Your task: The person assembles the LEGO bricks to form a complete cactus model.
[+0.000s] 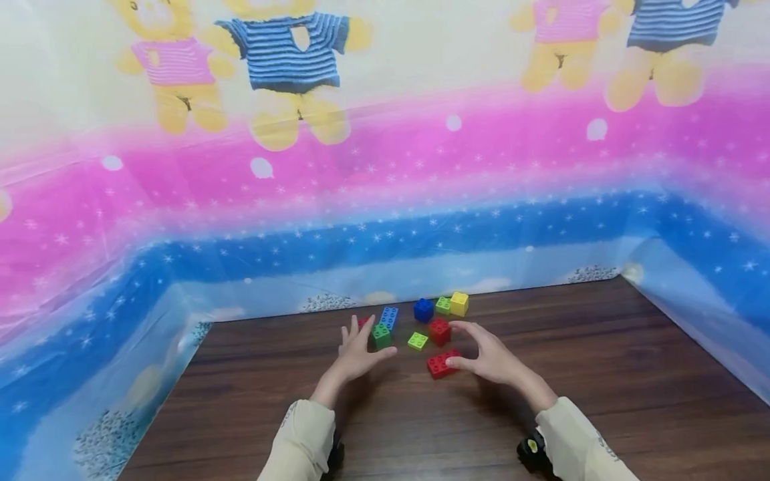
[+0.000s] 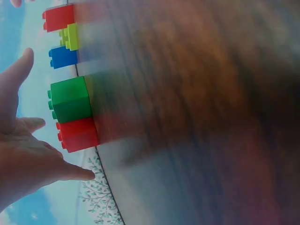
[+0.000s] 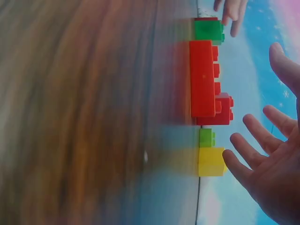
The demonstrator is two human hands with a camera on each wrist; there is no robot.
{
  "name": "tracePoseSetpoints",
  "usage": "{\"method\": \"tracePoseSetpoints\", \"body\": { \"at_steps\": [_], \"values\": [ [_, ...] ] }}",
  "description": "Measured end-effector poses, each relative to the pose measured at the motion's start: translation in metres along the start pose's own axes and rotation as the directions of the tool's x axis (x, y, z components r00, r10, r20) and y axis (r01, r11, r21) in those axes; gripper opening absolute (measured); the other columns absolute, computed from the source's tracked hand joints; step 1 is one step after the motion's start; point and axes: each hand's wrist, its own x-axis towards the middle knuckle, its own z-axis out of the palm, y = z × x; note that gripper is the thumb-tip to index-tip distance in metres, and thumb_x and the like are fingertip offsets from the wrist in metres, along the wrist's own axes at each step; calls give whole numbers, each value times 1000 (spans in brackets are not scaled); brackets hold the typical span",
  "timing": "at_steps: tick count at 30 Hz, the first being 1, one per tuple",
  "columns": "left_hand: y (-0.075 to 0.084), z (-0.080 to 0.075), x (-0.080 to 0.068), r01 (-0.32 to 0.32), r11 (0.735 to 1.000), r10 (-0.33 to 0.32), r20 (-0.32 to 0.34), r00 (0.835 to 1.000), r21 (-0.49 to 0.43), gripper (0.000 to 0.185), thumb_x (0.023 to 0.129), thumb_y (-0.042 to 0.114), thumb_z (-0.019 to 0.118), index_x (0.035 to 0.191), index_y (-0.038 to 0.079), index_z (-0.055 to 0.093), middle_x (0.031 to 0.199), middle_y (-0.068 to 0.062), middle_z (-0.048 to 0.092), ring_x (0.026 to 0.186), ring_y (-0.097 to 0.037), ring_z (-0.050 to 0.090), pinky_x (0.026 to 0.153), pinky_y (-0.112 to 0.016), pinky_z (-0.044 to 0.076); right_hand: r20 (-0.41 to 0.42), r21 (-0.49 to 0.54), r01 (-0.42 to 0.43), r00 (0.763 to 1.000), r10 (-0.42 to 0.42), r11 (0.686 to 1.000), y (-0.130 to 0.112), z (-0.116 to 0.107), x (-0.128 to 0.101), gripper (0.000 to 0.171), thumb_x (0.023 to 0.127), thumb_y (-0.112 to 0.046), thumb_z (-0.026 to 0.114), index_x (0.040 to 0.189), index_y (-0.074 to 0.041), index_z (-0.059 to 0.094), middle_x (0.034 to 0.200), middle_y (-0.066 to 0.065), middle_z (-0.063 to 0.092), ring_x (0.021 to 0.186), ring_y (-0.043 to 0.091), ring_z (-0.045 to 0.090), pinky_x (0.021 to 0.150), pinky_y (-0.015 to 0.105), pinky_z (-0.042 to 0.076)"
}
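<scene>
My left hand (image 1: 356, 354) hovers with fingers spread beside a green brick (image 1: 381, 335); a red brick (image 2: 78, 135) next to it is partly hidden by the fingers in the head view. Opposite, my right hand (image 1: 492, 357) is held with thumb and fingers apart near a long red brick (image 1: 439, 365) and a red square brick (image 1: 440, 331). Its thumb overlaps the long brick in the head view; the right wrist view shows the palm (image 3: 276, 178) holding nothing. Between the hands lies a flat lime brick (image 1: 418, 341).
Farther back on the dark wooden table (image 1: 601, 374) are a long light-blue brick (image 1: 390, 316), a dark-blue brick (image 1: 424, 309), a small green brick (image 1: 443, 305) and a yellow brick (image 1: 460, 303). A printed cloth (image 1: 421, 234) walls the table's back and sides.
</scene>
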Motion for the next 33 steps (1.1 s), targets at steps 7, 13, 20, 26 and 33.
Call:
{"method": "tracePoseSetpoints", "body": {
  "at_steps": [7, 13, 20, 26, 33],
  "values": [
    [4, 3, 6, 70, 987, -72, -4, 997, -147, 81, 88, 26, 71, 151, 1, 29, 156, -36, -15, 141, -62, -8, 110, -74, 15, 41, 121, -30, 999, 25, 992, 5, 4, 3, 69, 86, -35, 73, 142, -5, 45, 144, 19, 50, 132, 42, 47, 105, 62, 39],
    [0, 5, 12, 120, 977, -127, -26, 992, -176, 69, 89, 21, 70, 147, 1, 39, 155, -39, -12, 143, -58, -8, 112, -72, 15, 85, 237, -39, 996, 19, 971, 13, 9, 3, 63, 89, -28, 70, 141, -2, 45, 143, 23, 50, 133, 44, 45, 107, 61, 38],
    [-2, 6, 17, 136, 975, -145, -35, 989, -174, 64, 88, 19, 69, 144, 2, 44, 157, -39, 0, 146, -55, -5, 113, -69, 17, 94, 300, -66, 995, 39, 952, 20, 16, 5, 58, 91, -26, 68, 140, -2, 48, 141, 24, 52, 132, 42, 47, 108, 57, 40],
    [-3, 8, 19, 129, 979, -143, -78, 987, -158, 56, 89, 15, 67, 140, 2, 49, 154, -40, 12, 144, -56, 15, 112, -65, 27, 86, 294, -77, 995, 54, 953, 22, 20, 8, 57, 90, -27, 69, 138, -1, 50, 140, 22, 54, 131, 41, 48, 109, 57, 38],
    [-7, 8, 19, 121, 980, -137, -92, 986, -159, 46, 90, 14, 65, 133, 1, 54, 152, -40, 18, 139, -56, 25, 110, -64, 31, 131, 280, -132, 987, 98, 951, 22, 23, 8, 56, 89, -25, 70, 137, -3, 53, 139, 20, 55, 131, 39, 47, 109, 57, 37]
  ]
}}
